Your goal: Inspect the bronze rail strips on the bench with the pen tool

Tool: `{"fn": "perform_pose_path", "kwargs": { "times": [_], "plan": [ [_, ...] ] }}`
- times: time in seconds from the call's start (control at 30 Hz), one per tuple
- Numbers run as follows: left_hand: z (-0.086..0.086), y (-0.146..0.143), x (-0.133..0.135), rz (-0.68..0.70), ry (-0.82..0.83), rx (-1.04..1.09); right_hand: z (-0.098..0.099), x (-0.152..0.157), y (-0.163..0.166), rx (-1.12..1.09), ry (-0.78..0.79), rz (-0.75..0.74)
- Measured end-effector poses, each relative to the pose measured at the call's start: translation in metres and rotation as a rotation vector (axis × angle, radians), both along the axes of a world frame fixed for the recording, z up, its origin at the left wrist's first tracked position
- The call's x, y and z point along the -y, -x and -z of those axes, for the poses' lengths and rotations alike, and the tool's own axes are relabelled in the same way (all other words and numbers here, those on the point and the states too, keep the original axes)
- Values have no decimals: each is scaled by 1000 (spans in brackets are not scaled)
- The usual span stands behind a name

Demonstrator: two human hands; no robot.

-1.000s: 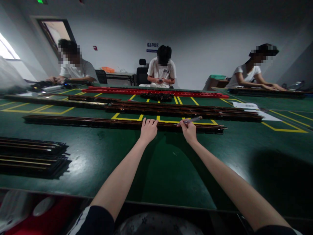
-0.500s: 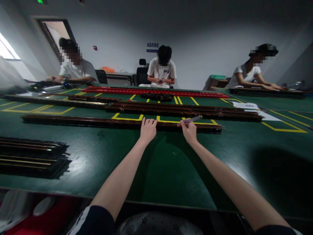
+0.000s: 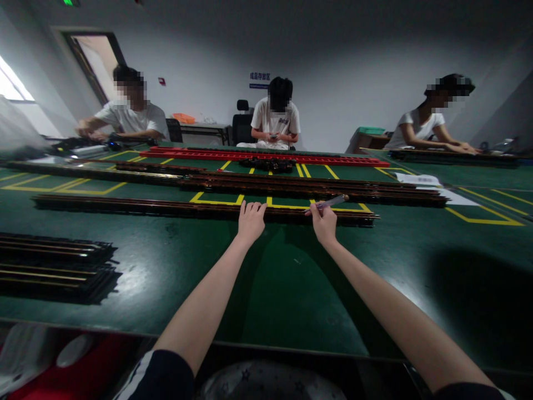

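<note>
A long, narrow dark strip [image 3: 125, 204] with coppery lines along its top runs left to right across the green table. My left hand [image 3: 251, 222] is closed over its middle, fingers on the far edge and the thumb out of sight. Farther right, my right hand [image 3: 323, 225] pinches a slim clear pen [image 3: 331, 203], its tip pointing left and down to the strip's top. The lower fingers of that hand are curled and lie close to the strip's near side.
Behind lie more dark strips [image 3: 316, 186], a red slotted rail [image 3: 345, 161] and a heap of black parts [image 3: 268, 165]. Stacked strips [image 3: 50, 272] sit at the near left. White papers [image 3: 420, 180] are at the right. Three people sit along the table's far side.
The dark strip has slid slightly left. My right hand and the pen have shifted a little to the right. At the far left, a co-worker has leaned and moved an arm.
</note>
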State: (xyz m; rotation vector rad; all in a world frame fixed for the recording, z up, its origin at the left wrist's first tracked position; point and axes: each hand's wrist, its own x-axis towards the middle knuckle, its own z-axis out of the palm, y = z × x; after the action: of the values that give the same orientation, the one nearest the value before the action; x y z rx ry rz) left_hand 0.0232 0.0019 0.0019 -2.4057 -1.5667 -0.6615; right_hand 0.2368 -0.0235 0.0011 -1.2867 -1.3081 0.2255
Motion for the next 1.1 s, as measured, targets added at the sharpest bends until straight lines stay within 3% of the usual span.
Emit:
{"fn": "perform_pose_path", "kwargs": {
  "times": [1.1],
  "plan": [
    [-2, 4, 0, 35, 39, -3, -1, 0, -2, -28, 41, -11]
  ]
}}
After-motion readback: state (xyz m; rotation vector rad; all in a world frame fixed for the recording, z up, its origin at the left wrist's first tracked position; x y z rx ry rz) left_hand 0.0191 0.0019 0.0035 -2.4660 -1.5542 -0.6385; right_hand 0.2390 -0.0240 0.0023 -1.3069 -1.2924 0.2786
